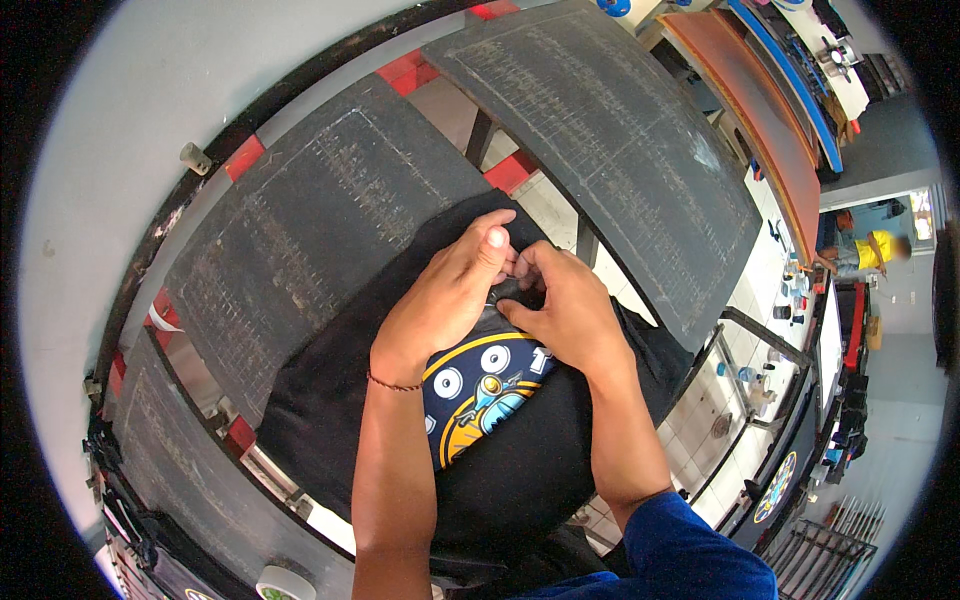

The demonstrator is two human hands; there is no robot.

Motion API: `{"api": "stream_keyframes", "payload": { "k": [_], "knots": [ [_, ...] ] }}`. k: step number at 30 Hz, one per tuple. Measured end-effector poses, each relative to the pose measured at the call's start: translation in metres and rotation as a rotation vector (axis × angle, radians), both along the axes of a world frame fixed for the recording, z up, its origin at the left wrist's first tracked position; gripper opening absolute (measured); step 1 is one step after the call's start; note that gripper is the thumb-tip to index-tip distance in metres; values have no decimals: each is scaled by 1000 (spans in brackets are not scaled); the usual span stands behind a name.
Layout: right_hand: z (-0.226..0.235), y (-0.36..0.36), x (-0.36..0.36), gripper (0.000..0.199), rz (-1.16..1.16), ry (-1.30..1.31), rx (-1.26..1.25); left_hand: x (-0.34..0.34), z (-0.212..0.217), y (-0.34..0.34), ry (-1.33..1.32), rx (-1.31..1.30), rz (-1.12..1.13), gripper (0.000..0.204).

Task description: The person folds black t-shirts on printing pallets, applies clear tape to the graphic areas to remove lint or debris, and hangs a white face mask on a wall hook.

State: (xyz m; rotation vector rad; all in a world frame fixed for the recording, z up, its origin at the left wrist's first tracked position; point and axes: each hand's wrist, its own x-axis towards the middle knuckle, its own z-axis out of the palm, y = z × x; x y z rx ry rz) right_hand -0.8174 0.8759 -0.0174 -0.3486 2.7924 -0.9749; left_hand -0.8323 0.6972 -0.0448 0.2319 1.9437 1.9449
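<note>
A black T-shirt lies over a dark flat board, with a round cartoon print in navy, yellow and light blue on it. My left hand, a thin braided band at its wrist, rests at the upper left of the print. Its thumb and index finger are stretched apart, while the other fingertips meet my right hand. My right hand is bent at the print's upper edge, thumb and fingers closing around a small dark, shiny piece. Whether that piece is film or cloth is hidden between the fingers.
More dark, scratched boards stand on a red and grey frame around the shirt. A white tape roll sits at the lower left. Bottles and small jars are on the right. Far right, a person in a yellow top is in the background.
</note>
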Motion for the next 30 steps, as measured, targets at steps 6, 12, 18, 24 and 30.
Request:
{"api": "stream_keyframes", "payload": {
  "k": [6, 12, 18, 24, 30],
  "knots": [
    [-10, -6, -2, 38, -18, 50, 21, 1, -1, -1, 15, 0, 12, 77],
    [-1, -4, -6, 39, -16, -40, 36, 0, -2, -2, 6, -32, 28, 74],
    [-6, -4, -7, 38, -4, -15, 61, 1, -9, -1, 51, -27, 38, 72],
    [-5, -6, -6, 37, -3, -8, 56, 1, -9, 0, 57, -39, 47, 73],
    [-7, -9, -4, 36, -31, 25, 71, -1, -8, 0, 46, -36, 42, 73]
  ]
}}
